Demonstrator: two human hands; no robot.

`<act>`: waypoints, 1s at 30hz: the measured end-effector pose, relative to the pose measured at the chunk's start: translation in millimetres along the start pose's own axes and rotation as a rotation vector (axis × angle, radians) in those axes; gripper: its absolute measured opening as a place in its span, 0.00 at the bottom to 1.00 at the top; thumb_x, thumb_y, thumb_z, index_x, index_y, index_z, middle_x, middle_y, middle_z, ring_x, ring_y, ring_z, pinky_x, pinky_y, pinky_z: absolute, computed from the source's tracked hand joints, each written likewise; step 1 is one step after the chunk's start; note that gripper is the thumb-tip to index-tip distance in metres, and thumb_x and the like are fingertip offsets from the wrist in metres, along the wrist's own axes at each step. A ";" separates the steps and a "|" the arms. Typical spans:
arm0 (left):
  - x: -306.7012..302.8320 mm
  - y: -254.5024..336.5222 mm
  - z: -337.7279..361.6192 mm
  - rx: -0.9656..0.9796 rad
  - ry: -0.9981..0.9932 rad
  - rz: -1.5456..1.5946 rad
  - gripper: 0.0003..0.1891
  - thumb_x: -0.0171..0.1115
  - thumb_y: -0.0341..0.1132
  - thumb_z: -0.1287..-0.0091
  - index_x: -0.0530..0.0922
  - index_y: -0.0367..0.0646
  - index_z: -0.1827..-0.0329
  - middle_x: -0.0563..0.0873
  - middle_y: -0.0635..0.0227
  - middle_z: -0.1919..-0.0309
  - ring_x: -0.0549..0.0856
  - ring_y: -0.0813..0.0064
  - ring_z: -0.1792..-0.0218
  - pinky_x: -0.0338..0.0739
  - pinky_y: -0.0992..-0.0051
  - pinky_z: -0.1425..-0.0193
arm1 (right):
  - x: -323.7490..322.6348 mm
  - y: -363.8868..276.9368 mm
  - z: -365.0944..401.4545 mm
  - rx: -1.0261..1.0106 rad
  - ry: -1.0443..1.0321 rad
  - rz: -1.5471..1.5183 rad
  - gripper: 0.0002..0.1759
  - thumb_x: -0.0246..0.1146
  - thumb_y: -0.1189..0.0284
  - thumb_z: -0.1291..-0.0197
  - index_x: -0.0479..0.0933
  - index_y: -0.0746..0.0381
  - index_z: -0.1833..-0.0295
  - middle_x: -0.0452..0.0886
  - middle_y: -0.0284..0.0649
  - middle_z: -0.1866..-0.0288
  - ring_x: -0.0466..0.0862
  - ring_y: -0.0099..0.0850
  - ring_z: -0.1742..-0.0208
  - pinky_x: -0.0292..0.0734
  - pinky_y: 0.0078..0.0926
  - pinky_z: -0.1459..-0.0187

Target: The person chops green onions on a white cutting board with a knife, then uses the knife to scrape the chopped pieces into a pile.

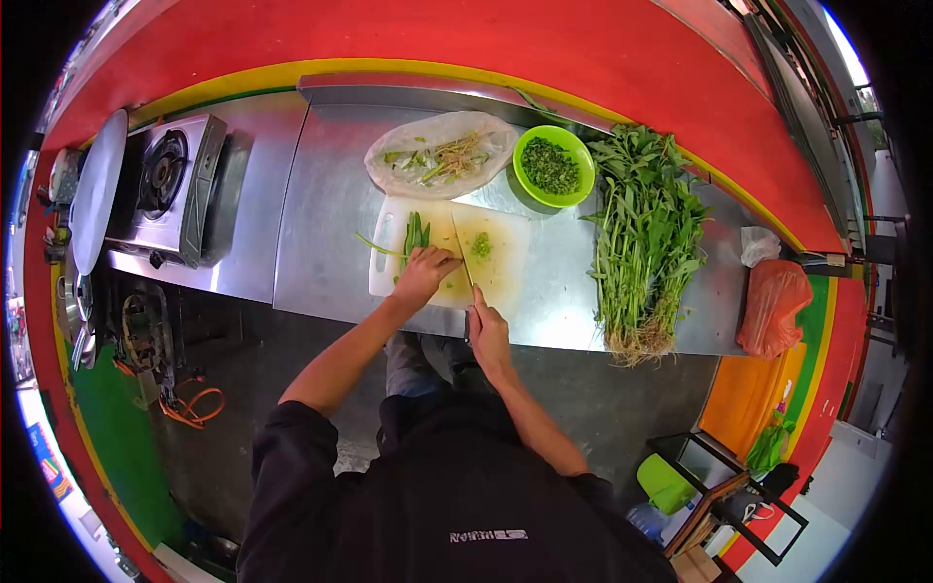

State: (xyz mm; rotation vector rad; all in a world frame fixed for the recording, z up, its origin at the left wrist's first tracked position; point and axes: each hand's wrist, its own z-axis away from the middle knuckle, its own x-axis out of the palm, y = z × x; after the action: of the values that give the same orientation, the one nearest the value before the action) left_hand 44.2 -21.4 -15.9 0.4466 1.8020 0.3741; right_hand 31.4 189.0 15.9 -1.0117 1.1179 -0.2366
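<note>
The left hand (425, 274) is pressing a bundle of stems (416, 233) onto the board (510, 282), fingers curled over them. The right hand (488, 335) is clenching the handle of a knife (464, 260), its blade lying across the board just beside the left fingers. 1 small pile of cut bits (481, 245) is sitting right of the blade. Behind the board, a bowl (579, 190) is holding chopped greens beside a bag (491, 136) of scraps. A big bunch (646, 243) is lying at the right.
</note>
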 end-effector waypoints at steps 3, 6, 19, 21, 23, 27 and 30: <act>-0.5 1.7 0.8 0.007 -0.004 -0.004 0.18 0.61 0.28 0.38 0.89 0.51 0.47 0.84 0.76 0.55 0.82 0.73 0.49 0.69 0.67 0.46 | 1.7 -1.7 -0.3 0.010 -0.006 0.047 0.27 0.60 0.73 0.27 0.70 0.59 0.23 0.81 0.54 0.68 0.84 0.52 0.67 0.79 0.50 0.62; -4.0 6.6 -0.7 -0.028 -0.044 -0.014 0.19 0.61 0.28 0.39 0.89 0.52 0.46 0.83 0.76 0.56 0.82 0.73 0.50 0.69 0.67 0.46 | 5.4 0.4 -7.4 -0.022 0.022 0.109 0.28 0.61 0.73 0.27 0.70 0.59 0.23 0.81 0.54 0.68 0.83 0.52 0.68 0.79 0.50 0.63; -1.5 2.4 4.9 -0.038 -0.009 -0.087 0.19 0.61 0.29 0.38 0.89 0.57 0.45 0.79 0.77 0.60 0.81 0.74 0.52 0.67 0.66 0.48 | 5.4 -3.6 2.2 0.013 0.039 0.032 0.26 0.61 0.76 0.26 0.73 0.61 0.25 0.81 0.53 0.71 0.82 0.45 0.72 0.78 0.42 0.65; -2.0 4.5 4.9 -0.032 -0.019 -0.092 0.19 0.61 0.29 0.38 0.89 0.57 0.46 0.79 0.77 0.60 0.81 0.74 0.52 0.67 0.66 0.48 | 8.4 -2.8 -5.8 -0.027 0.065 0.063 0.26 0.60 0.76 0.26 0.72 0.61 0.25 0.80 0.53 0.71 0.82 0.45 0.73 0.78 0.42 0.65; -3.3 3.8 5.5 -0.037 -0.024 -0.097 0.20 0.61 0.29 0.38 0.88 0.56 0.44 0.81 0.76 0.58 0.81 0.73 0.51 0.67 0.65 0.48 | 9.7 -0.8 -9.4 -0.074 0.093 0.091 0.26 0.60 0.76 0.26 0.72 0.62 0.24 0.80 0.52 0.71 0.82 0.45 0.73 0.78 0.42 0.66; -4.6 6.6 7.3 -0.071 0.006 -0.057 0.18 0.61 0.29 0.36 0.85 0.53 0.43 0.83 0.74 0.54 0.82 0.71 0.48 0.68 0.62 0.45 | 3.8 -2.1 -8.9 0.021 0.080 -0.044 0.25 0.59 0.76 0.26 0.72 0.63 0.25 0.80 0.51 0.71 0.81 0.38 0.73 0.78 0.37 0.66; -7.3 8.0 8.4 -0.076 0.093 -0.093 0.15 0.63 0.31 0.33 0.85 0.53 0.44 0.83 0.73 0.54 0.82 0.71 0.48 0.67 0.60 0.43 | -10.5 -5.1 1.2 0.079 0.073 -0.088 0.24 0.60 0.75 0.25 0.74 0.64 0.26 0.83 0.51 0.69 0.79 0.31 0.72 0.78 0.32 0.65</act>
State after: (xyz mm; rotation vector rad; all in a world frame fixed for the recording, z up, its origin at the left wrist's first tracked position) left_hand 54.9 -17.7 -8.3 0.2954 1.8842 0.4024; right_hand 29.1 193.3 26.5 -0.9892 1.1229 -0.3883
